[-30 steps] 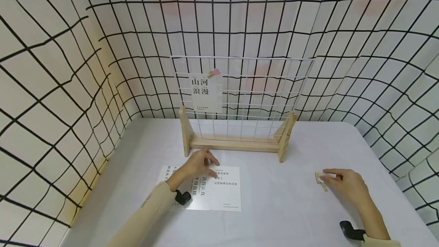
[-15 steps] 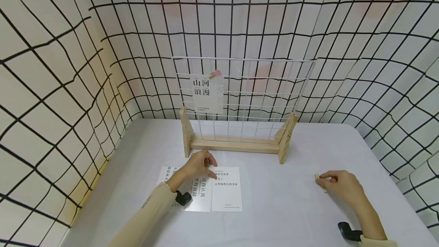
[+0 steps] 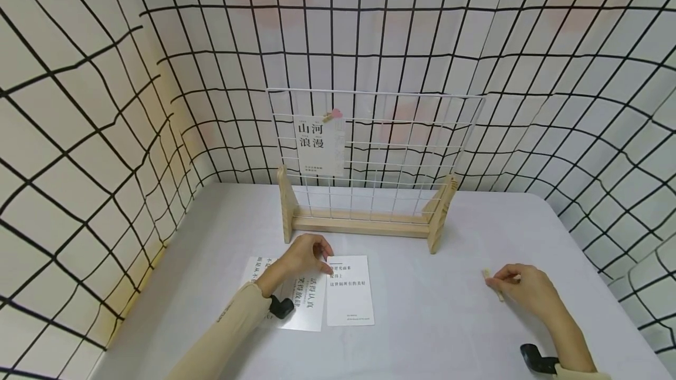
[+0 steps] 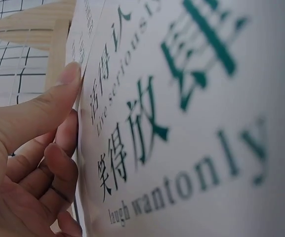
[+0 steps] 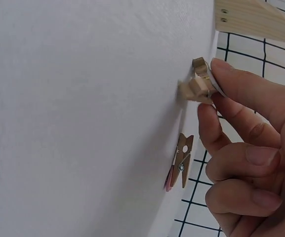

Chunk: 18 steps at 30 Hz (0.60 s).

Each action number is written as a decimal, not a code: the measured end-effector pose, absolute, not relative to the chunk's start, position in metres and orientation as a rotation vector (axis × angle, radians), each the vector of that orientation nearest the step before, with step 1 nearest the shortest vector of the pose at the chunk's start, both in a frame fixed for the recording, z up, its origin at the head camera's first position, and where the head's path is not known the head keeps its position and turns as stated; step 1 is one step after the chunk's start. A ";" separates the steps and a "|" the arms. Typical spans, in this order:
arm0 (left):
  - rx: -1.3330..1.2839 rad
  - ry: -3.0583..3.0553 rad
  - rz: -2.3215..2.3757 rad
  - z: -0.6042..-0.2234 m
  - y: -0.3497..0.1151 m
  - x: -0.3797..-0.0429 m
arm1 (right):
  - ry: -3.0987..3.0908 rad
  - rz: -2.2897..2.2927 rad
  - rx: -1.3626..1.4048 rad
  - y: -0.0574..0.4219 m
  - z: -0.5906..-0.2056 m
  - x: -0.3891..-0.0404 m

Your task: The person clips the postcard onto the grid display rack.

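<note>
My left hand (image 3: 302, 260) pinches a white printed card (image 3: 351, 298) at its upper left corner. Thumb and curled fingers also show at the card edge in the left wrist view. Under that hand lies another card with large green lettering (image 4: 152, 113). At the table's right, my right hand (image 3: 530, 289) holds a small wooden clothespin (image 5: 200, 84) between thumb and index finger, just above the white surface. A second clothespin (image 5: 183, 160), with a pink piece on its side, lies beside it on the table.
A wooden stand (image 3: 361, 226) with a white wire grid (image 3: 401, 151) stands at the back. From its left part hangs a card (image 3: 321, 154), clipped by a clothespin with a pink ornament (image 3: 334, 115). Black wire mesh panels (image 3: 84, 224) surround the white table (image 3: 417, 315).
My right hand has closed on a clothespin, drawing it slightly left, apart from the other one. Under my left hand, the two cards have slid slightly apart.
</note>
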<state>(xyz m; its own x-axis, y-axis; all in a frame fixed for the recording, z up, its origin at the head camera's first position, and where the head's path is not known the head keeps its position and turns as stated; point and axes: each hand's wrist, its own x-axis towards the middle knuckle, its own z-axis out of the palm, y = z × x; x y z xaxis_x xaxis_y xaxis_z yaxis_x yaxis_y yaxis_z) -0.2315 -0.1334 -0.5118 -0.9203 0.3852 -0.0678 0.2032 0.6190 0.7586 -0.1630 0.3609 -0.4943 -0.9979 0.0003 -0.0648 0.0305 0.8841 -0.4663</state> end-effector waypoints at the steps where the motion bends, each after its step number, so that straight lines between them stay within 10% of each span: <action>1: 0.480 2.609 1.203 -0.512 -0.134 -0.231 | 2.987 -0.743 0.020 0.362 -0.494 -0.163; 18: 0.536 2.541 1.362 -0.509 -0.137 -0.232 | 2.989 -0.857 -0.079 0.362 -0.490 -0.161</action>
<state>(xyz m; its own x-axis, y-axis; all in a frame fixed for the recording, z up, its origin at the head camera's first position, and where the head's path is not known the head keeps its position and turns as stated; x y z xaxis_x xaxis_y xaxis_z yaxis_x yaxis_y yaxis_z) -0.2316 -0.1366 -0.5089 -0.9120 0.4099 -0.0126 0.2164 0.5073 0.8341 -0.1612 0.3615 -0.4904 -0.9982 -0.0576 -0.0156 -0.0405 0.8470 -0.5300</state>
